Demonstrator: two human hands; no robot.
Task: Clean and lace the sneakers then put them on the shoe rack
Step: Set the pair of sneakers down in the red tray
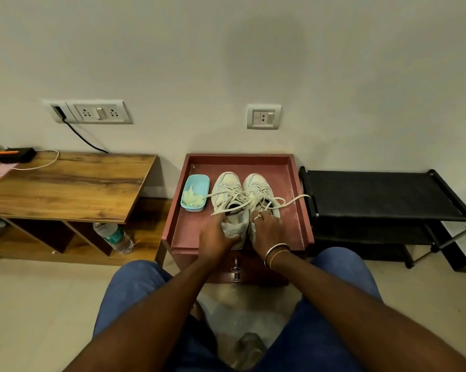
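Two off-white sneakers stand side by side, toes toward the wall, on a reddish-brown cabinet top (291, 183). Loose laces (293, 201) trail from both. My left hand (215, 237) grips the heel of the left sneaker (228, 189). My right hand (268, 232), with a ring and bangles, holds the heel of the right sneaker (257, 187). A light blue tub (198, 183) holding a pale cloth or paste sits just left of the shoes. The black shoe rack (382, 194) stands to the right of the cabinet.
A wooden table (65, 183) is at the left, with a black device and cable on it and a water bottle (115, 237) on its lower shelf. Wall sockets are above. My knees in blue trousers are in front of the cabinet.
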